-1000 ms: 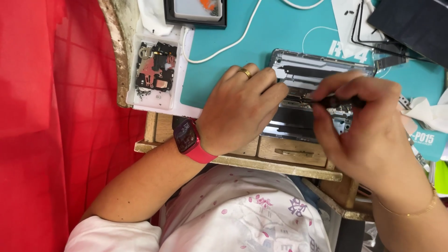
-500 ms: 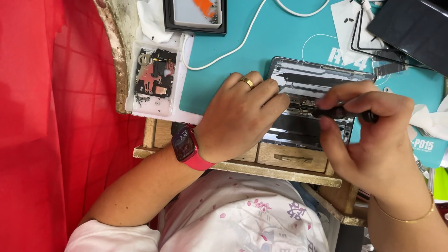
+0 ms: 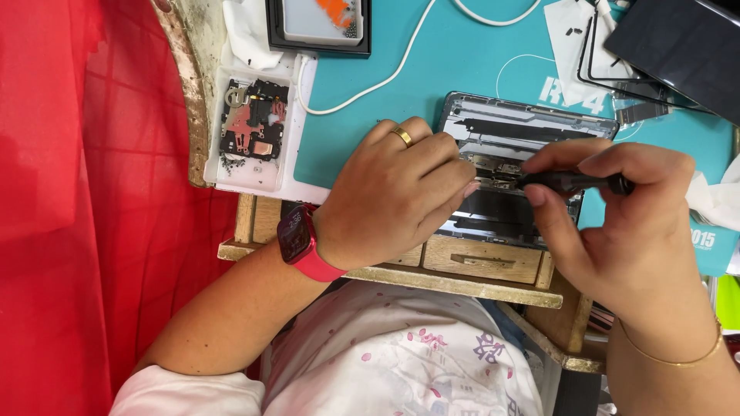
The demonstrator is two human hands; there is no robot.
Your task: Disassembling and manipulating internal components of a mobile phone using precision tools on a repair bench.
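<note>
An opened phone (image 3: 509,127) with its back off lies on a teal work mat (image 3: 432,69), showing grey metal shields and a dark lower part. My left hand (image 3: 393,192), with a gold ring and a red watch on the wrist, rests on the phone's left side and steadies it. My right hand (image 3: 617,223) grips a black screwdriver (image 3: 574,182) held level, its tip on the small parts in the middle of the phone.
A white tray (image 3: 254,173) left of the mat holds a removed circuit board and loose screws. A white cable (image 3: 385,81) crosses the mat. A dark-framed screen (image 3: 320,27) lies at the top, dark panels (image 3: 678,46) at top right. A wooden drawer front (image 3: 482,262) runs below.
The view has shifted slightly. My right hand with the screwdriver has moved a little to the right and up over the phone; my left hand stays on the phone.
</note>
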